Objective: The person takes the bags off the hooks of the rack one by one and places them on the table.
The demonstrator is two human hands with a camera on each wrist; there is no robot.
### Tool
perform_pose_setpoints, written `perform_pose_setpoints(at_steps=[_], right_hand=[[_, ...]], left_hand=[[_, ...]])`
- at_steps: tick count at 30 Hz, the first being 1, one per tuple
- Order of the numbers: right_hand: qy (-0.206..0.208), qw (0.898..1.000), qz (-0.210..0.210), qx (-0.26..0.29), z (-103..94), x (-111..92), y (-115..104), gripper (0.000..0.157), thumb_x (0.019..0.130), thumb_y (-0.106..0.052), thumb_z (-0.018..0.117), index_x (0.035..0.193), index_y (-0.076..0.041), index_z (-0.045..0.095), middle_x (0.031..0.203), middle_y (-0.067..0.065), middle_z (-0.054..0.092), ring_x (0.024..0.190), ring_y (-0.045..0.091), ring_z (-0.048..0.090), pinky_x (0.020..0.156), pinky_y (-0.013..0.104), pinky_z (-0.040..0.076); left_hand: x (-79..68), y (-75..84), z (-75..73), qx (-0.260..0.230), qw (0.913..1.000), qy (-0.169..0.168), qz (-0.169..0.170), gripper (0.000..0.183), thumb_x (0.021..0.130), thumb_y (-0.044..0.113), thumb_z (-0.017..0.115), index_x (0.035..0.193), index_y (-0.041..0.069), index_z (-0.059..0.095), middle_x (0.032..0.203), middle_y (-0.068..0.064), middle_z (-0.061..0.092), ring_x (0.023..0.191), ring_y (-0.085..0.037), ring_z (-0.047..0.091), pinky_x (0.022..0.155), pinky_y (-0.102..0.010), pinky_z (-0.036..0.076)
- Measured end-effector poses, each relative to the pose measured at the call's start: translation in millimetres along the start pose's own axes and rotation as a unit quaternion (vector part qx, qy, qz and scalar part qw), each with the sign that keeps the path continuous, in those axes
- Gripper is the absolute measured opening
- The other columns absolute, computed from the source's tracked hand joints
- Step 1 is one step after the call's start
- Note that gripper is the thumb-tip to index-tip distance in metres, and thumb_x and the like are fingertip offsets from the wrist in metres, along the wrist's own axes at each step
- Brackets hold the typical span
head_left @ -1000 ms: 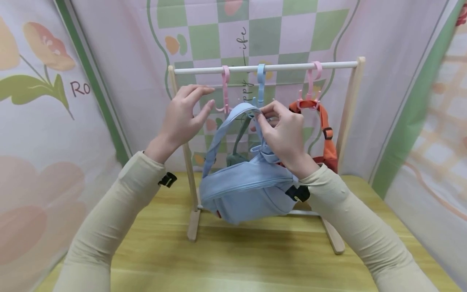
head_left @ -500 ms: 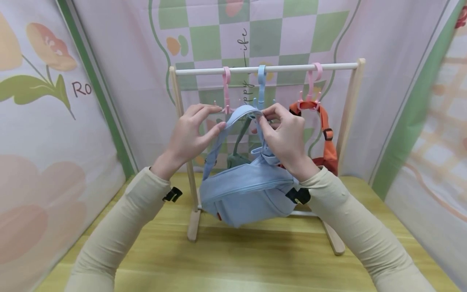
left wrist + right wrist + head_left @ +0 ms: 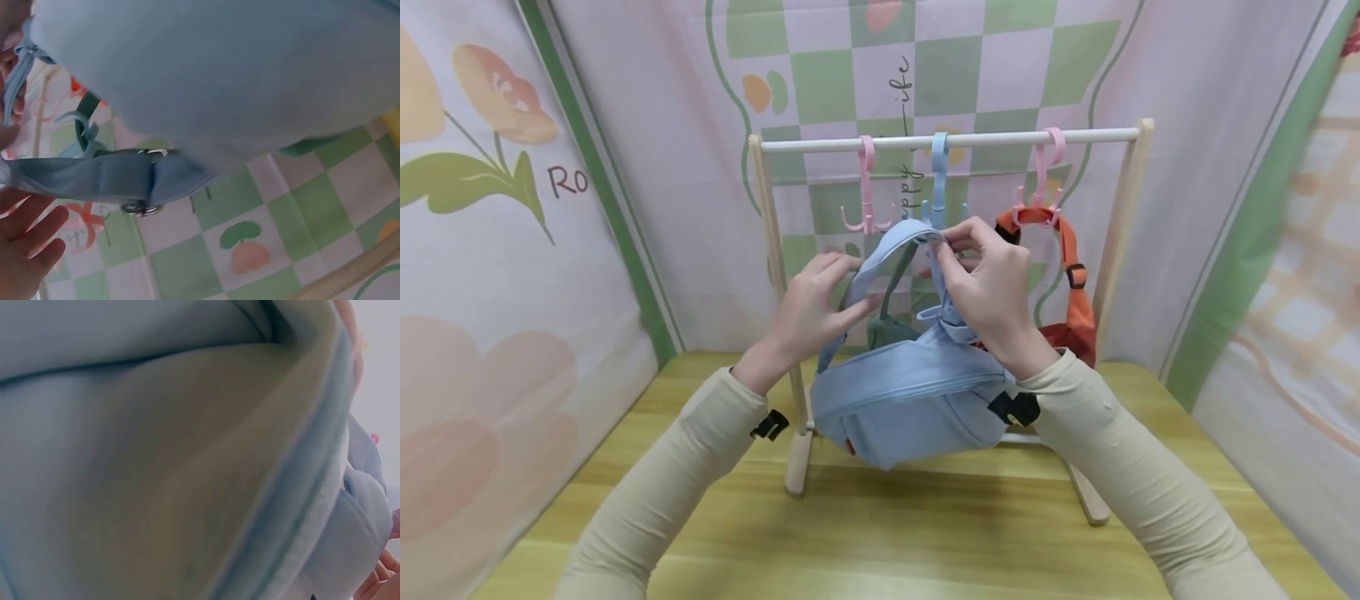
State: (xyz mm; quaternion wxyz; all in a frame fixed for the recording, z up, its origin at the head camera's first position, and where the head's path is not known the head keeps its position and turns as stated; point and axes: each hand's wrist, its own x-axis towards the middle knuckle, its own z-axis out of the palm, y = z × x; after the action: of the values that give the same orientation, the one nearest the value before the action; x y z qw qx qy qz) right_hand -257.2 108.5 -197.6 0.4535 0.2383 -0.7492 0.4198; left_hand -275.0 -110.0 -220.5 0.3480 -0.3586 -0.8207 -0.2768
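A light blue sling bag (image 3: 910,408) hangs tilted in front of the rack, its strap (image 3: 891,242) arching up from it. My right hand (image 3: 992,283) pinches this strap near its top, just below the blue hook (image 3: 939,192). My left hand (image 3: 816,312) is at the strap's left side, thumb and fingers apart with the strap running between them. In the left wrist view the strap's metal slider (image 3: 147,181) shows beside the spread fingers (image 3: 34,222). Fabric of the bag (image 3: 156,456) fills most of the right wrist view.
A wooden rack with a white rail (image 3: 820,145) stands on the wood-grain table (image 3: 887,533). A pink hook (image 3: 867,187) hangs at left. An orange bag (image 3: 1075,312) hangs from another pink hook (image 3: 1040,175) at right. A green bag (image 3: 887,332) is behind the blue one.
My left hand has come right to the strap, then moved down along its left side. My right hand keeps its pinch on the strap and has barely moved.
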Motion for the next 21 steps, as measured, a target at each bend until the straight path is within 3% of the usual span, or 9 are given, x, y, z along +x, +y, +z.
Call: perform_pose_setpoints(at_steps=[12, 21], right_hand=[[-0.012, 0.998, 0.017, 0.054, -3.6, -11, 9, 0.015, 0.093, -0.013, 0.059, 0.099, 0.001, 0.059, 0.092, 0.012, 0.073, 0.067, 0.017, 0.071, 0.062, 0.016, 0.054], [-0.015, 0.997, 0.033, 0.068, -8.9, -15, 14, 0.018, 0.094, -0.016, 0.058, 0.101, 0.001, 0.057, 0.091, 0.011, 0.073, 0.067, 0.019, 0.071, 0.067, 0.017, 0.055]], left_hand=[[-11.8, -1.1, 9.5, -0.036, 0.9984, -0.009, -0.043, 0.016, 0.086, 0.007, 0.065, 0.099, 0.002, 0.058, 0.088, -0.011, 0.062, 0.069, -0.022, 0.052, 0.056, -0.027, 0.042], [-14.7, -5.1, 8.9, -0.057, 0.9977, 0.003, -0.036, 0.014, 0.088, 0.008, 0.064, 0.099, 0.003, 0.057, 0.088, -0.010, 0.065, 0.068, -0.018, 0.053, 0.054, -0.026, 0.043]])
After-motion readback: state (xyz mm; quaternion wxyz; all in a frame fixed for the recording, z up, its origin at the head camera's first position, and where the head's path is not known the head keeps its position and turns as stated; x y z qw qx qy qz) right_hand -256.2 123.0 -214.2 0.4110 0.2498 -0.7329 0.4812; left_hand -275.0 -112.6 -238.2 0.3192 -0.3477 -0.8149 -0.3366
